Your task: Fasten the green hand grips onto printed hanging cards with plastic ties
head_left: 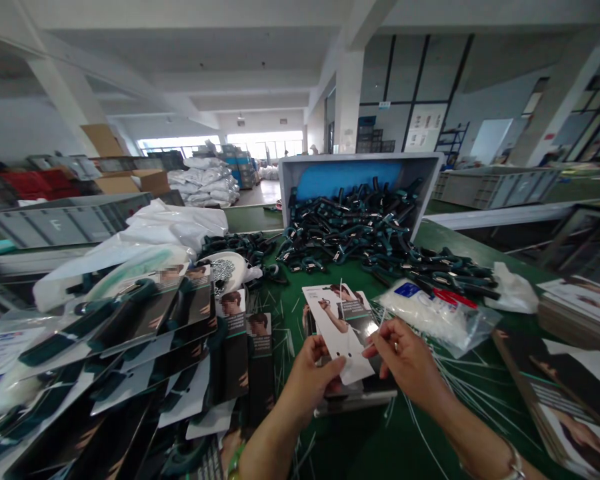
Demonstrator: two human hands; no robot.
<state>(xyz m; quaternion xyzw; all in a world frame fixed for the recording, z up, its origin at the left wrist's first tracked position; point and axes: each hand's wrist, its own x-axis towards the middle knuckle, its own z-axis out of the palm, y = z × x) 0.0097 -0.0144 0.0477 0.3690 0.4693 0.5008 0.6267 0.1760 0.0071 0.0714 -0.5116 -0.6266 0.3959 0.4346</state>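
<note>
A printed cardboard card (336, 333), with its white side and small dark holes showing, is pinched between the thumb and fingers of my left hand (314, 367). My right hand (403, 350) is closed at the card's right edge, its fingertips pinching a thin white cable tie (382, 319). Another thin white strip stands up across the card's upper part; whether it is the same tie I cannot tell. Beneath the held card lies a stack of printed cards (347, 404). Loose white cable ties (473, 381) are scattered on the green tabletop around my right forearm.
Carded hand tools with dark green handles (125, 327) pile up at left. A grey bin (437, 175) on its side spills similar loose tools (350, 227). A white bowl (239, 272) holds small metal pieces. A clear bag (437, 317) and card stacks (555, 400) lie at right.
</note>
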